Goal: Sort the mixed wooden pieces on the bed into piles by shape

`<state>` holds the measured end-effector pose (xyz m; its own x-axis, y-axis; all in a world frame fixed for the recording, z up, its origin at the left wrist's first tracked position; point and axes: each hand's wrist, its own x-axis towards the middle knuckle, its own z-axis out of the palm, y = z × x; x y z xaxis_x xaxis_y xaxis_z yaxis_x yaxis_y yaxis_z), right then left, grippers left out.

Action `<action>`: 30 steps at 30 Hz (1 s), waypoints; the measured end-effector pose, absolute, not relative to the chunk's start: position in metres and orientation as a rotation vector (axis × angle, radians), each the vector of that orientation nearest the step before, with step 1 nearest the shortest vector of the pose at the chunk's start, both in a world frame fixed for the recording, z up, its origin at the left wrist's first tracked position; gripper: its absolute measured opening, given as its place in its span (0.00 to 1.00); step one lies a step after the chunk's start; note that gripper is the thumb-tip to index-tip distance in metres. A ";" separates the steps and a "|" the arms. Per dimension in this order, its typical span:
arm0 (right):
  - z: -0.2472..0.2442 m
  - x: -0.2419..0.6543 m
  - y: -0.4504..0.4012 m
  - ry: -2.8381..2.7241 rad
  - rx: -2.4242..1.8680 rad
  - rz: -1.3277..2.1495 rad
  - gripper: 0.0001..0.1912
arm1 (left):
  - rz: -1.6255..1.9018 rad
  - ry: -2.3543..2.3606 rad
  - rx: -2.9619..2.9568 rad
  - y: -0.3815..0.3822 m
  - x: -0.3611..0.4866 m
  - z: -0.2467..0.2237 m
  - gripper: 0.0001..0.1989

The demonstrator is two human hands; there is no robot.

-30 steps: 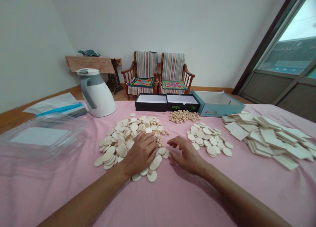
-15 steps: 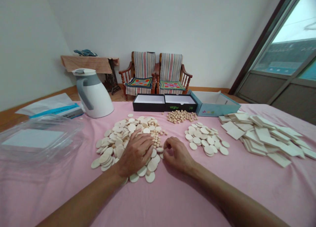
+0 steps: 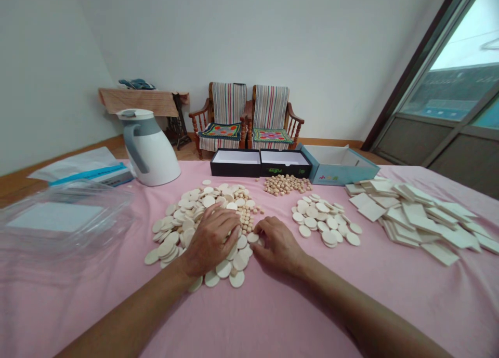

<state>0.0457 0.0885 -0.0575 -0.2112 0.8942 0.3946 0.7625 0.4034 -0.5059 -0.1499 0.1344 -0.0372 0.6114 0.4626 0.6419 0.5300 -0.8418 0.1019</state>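
My left hand (image 3: 213, 237) rests on a large pile of pale round wooden discs (image 3: 171, 233), its fingers curled; what lies under them is hidden. At the pile's right edge, my right hand (image 3: 278, 243) has its fingers bent around a disc (image 3: 253, 238), with thumb and fingertips apart. Small wooden beads (image 3: 247, 217) are mixed in with the discs between and beyond the hands. A smaller heap of discs (image 3: 325, 220) lies to the right of my right hand. Farther back is a heap of beads (image 3: 287, 184).
Square wooden tiles (image 3: 421, 212) are heaped at the right. Two black boxes (image 3: 235, 170) and a blue box (image 3: 339, 166) stand at the back. A white jug (image 3: 156, 155) and a clear plastic container (image 3: 66, 217) are on the left of the pink cloth (image 3: 241, 321).
My right hand has shifted slightly left to the pile's edge, and its finger loop has opened around a disc. My left hand has drawn back very slightly.
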 end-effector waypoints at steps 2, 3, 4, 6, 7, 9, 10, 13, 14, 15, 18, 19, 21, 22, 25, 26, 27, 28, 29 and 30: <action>-0.060 0.041 0.088 -1.998 -1.419 0.236 0.05 | -1.042 -0.842 -2.734 0.135 -0.150 -0.037 0.07; -0.061 0.040 0.087 -1.986 -1.423 0.230 0.05 | -1.040 -0.841 -2.738 0.135 -0.150 -0.038 0.08; -0.061 0.040 0.087 -1.977 -1.428 0.224 0.05 | -1.035 -0.840 -2.743 0.135 -0.150 -0.038 0.08; -0.060 0.042 0.089 -1.979 -1.431 0.218 0.04 | -1.029 -0.841 -2.749 0.135 -0.150 -0.039 0.08; -0.058 0.045 0.090 -1.985 -1.434 0.212 0.04 | -1.026 -0.842 -2.749 0.135 -0.150 -0.039 0.08; -0.052 0.059 0.093 -1.979 -1.472 0.161 0.05 | -1.024 -0.842 -2.749 0.136 -0.151 -0.040 0.08; -0.048 0.068 0.095 -1.959 -1.515 0.108 0.06 | -1.025 -0.840 -2.748 0.136 -0.151 -0.040 0.08; -0.036 0.103 0.101 -1.827 -1.750 -0.131 0.08 | -1.026 -0.835 -2.745 0.136 -0.150 -0.039 0.08; -0.033 0.114 0.102 -1.769 -1.840 -0.219 0.09 | -1.026 -0.836 -2.743 0.136 -0.150 -0.039 0.08; -0.030 0.124 0.102 -1.708 -1.915 -0.301 0.11 | -1.027 -0.835 -2.741 0.136 -0.150 -0.039 0.08; -0.028 0.135 0.102 -1.642 -1.927 -0.376 0.14 | -1.038 -0.838 -2.739 0.136 -0.149 -0.039 0.08; -0.029 0.132 0.100 -1.702 -1.848 -0.294 0.14 | -1.040 -0.838 -2.741 0.136 -0.149 -0.039 0.08; -0.032 0.118 0.096 -1.895 -1.618 0.004 0.11 | -1.043 -0.840 -2.743 0.135 -0.150 -0.040 0.08; -0.033 0.108 0.092 -1.988 -1.501 0.164 0.11 | -1.042 -0.846 -2.742 0.135 -0.150 -0.040 0.08; -0.037 0.076 0.081 -2.162 -1.331 0.410 0.13 | -1.038 -0.865 -2.735 0.135 -0.150 -0.041 0.08; -0.038 0.066 0.078 -2.194 -1.336 0.403 0.13 | -1.037 -0.869 -2.733 0.135 -0.150 -0.041 0.08; -0.040 0.059 0.075 -2.215 -1.357 0.376 0.12 | -1.034 -0.870 -2.734 0.134 -0.150 -0.041 0.08; -0.042 0.052 0.074 -2.223 -1.385 0.342 0.11 | -1.033 -0.868 -2.735 0.134 -0.150 -0.041 0.08; -0.044 0.048 0.073 -2.217 -1.411 0.310 0.10 | -1.033 -0.864 -2.736 0.134 -0.150 -0.041 0.08; -0.047 0.044 0.073 -2.204 -1.426 0.289 0.10 | -1.033 -0.860 -2.738 0.135 -0.150 -0.041 0.08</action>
<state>0.0445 0.0726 -0.0468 -0.3299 0.8986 0.2893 0.7936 0.4300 -0.4305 -0.1496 0.1345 -0.0410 0.6122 0.4743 0.6327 0.5363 -0.8370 0.1085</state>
